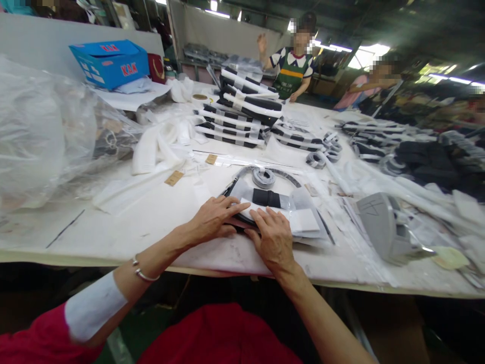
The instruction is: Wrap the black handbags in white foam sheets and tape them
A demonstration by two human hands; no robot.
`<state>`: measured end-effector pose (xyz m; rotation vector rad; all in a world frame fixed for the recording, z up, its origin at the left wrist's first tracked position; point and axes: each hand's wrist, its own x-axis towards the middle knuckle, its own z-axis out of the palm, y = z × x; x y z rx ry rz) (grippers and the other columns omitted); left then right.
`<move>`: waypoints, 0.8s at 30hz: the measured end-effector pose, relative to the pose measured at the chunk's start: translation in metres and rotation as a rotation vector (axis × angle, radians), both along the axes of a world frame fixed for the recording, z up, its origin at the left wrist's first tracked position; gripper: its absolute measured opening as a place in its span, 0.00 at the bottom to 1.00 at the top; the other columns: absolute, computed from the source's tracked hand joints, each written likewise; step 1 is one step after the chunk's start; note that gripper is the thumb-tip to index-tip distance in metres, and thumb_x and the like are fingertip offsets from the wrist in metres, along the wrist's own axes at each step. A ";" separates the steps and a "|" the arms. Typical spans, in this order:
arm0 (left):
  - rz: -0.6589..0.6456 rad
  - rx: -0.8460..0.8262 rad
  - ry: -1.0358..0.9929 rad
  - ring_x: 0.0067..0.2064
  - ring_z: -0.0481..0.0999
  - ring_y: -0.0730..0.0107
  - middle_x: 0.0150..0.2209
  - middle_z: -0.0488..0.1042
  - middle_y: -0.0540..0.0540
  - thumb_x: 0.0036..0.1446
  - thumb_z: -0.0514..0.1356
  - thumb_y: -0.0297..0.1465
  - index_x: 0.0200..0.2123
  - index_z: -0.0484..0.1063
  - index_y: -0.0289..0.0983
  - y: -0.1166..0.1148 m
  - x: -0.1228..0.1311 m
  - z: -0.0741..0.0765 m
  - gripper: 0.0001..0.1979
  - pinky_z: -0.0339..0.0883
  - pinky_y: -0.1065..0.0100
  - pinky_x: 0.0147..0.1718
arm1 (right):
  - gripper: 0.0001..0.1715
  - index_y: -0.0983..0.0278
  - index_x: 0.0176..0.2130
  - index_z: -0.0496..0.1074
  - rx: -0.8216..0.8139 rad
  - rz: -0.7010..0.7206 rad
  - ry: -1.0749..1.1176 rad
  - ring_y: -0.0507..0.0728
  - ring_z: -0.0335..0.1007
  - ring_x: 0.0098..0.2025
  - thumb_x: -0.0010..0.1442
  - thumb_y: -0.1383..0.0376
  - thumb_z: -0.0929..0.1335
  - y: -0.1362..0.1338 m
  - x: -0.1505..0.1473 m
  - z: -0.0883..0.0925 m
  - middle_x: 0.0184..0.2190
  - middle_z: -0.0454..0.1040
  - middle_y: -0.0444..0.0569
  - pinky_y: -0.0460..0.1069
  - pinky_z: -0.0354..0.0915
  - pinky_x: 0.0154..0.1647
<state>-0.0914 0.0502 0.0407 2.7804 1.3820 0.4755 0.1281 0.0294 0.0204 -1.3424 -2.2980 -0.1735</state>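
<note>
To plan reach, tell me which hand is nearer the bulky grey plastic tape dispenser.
Right. The right hand is left of the dispenser, apart from it; the left hand is farther left, beyond the right hand.

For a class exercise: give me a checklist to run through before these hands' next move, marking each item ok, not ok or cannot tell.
1. Left hand touching the package: ok.
2. Right hand on the package's near side: ok.
3. Grey coil lying beyond the black bundle: ok.
4. White square on the package's right part: ok.
5. Grey object apart from the package: ok.
6. Near edge straight beneath the fingers: cannot tell, hands cover it.
</note>
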 end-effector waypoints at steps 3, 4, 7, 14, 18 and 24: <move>-0.044 0.030 0.020 0.54 0.72 0.55 0.61 0.67 0.45 0.55 0.67 0.31 0.56 0.67 0.46 0.004 0.000 0.003 0.26 0.68 0.58 0.47 | 0.23 0.60 0.57 0.71 0.017 -0.013 0.017 0.67 0.64 0.60 0.63 0.59 0.70 -0.001 -0.001 -0.002 0.54 0.75 0.53 0.63 0.52 0.62; -0.058 0.046 0.011 0.55 0.71 0.55 0.61 0.68 0.45 0.56 0.65 0.30 0.53 0.70 0.45 0.005 0.001 0.003 0.21 0.67 0.57 0.49 | 0.23 0.60 0.57 0.71 0.022 -0.014 0.018 0.67 0.64 0.60 0.63 0.59 0.69 -0.002 -0.001 -0.003 0.55 0.74 0.53 0.63 0.52 0.63; -0.128 0.100 -0.058 0.59 0.69 0.57 0.55 0.74 0.44 0.61 0.60 0.26 0.47 0.72 0.40 0.009 0.006 -0.005 0.11 0.65 0.58 0.55 | 0.22 0.60 0.58 0.70 0.020 -0.011 0.007 0.67 0.62 0.61 0.65 0.61 0.68 -0.004 -0.001 -0.003 0.56 0.73 0.52 0.63 0.51 0.63; -0.149 0.337 -0.164 0.56 0.74 0.64 0.52 0.77 0.43 0.66 0.53 0.25 0.50 0.72 0.38 0.005 0.007 -0.040 0.13 0.68 0.61 0.53 | 0.21 0.60 0.58 0.70 0.028 -0.035 -0.028 0.65 0.61 0.61 0.66 0.66 0.64 -0.006 -0.003 -0.005 0.57 0.73 0.51 0.63 0.49 0.64; -0.136 0.453 -0.012 0.60 0.70 0.58 0.57 0.73 0.42 0.66 0.51 0.23 0.55 0.69 0.36 -0.009 0.007 -0.034 0.16 0.63 0.53 0.59 | 0.21 0.59 0.58 0.70 0.059 -0.028 -0.029 0.65 0.62 0.61 0.66 0.66 0.64 -0.006 -0.003 -0.009 0.57 0.73 0.51 0.63 0.49 0.64; -0.102 0.472 0.211 0.61 0.69 0.50 0.60 0.69 0.32 0.64 0.52 0.22 0.57 0.66 0.29 -0.024 0.010 -0.019 0.18 0.64 0.51 0.57 | 0.21 0.59 0.57 0.70 0.086 -0.033 -0.049 0.66 0.62 0.61 0.66 0.67 0.64 -0.008 -0.005 -0.007 0.57 0.73 0.52 0.63 0.51 0.63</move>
